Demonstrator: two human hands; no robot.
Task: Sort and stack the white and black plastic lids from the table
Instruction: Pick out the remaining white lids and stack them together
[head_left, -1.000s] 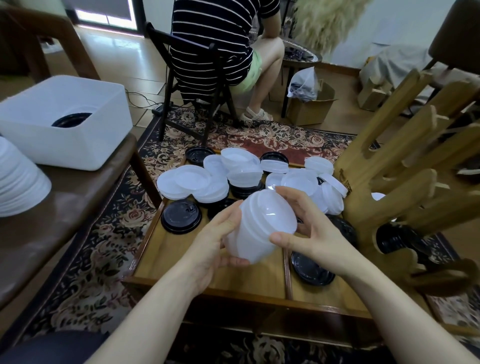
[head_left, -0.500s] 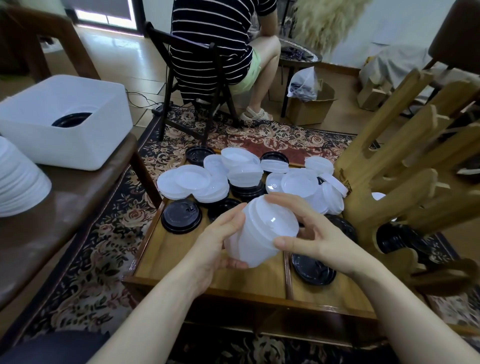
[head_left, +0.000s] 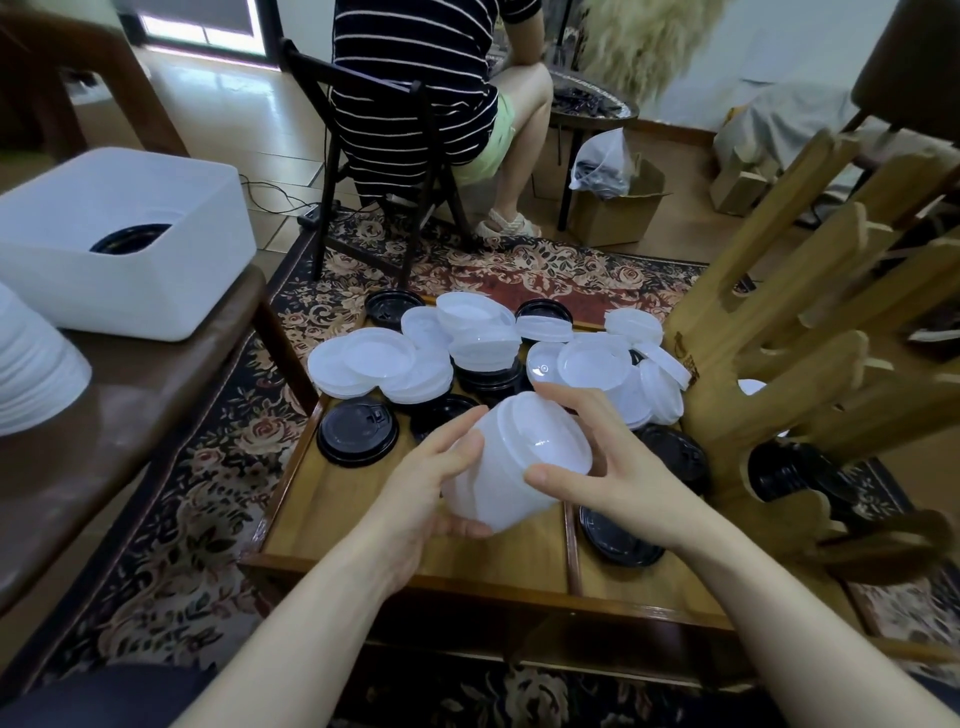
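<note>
Stack of white lids (head_left: 511, 465) gripped between left hand (head_left: 426, 491) and right hand (head_left: 618, 480), tilted above wooden table (head_left: 363, 525); loose lids behind.

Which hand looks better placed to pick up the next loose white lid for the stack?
Probably the right. The left hand cups the stack of white lids from below and behind, carrying it, while the right hand only steadies its rim and sits nearest the loose white lids just beyond.

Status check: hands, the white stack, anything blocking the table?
Left hand and right hand both grip the white lid stack, tilted above the table. Loose white lids and black lids still unsorted. Nothing blocking.
</note>
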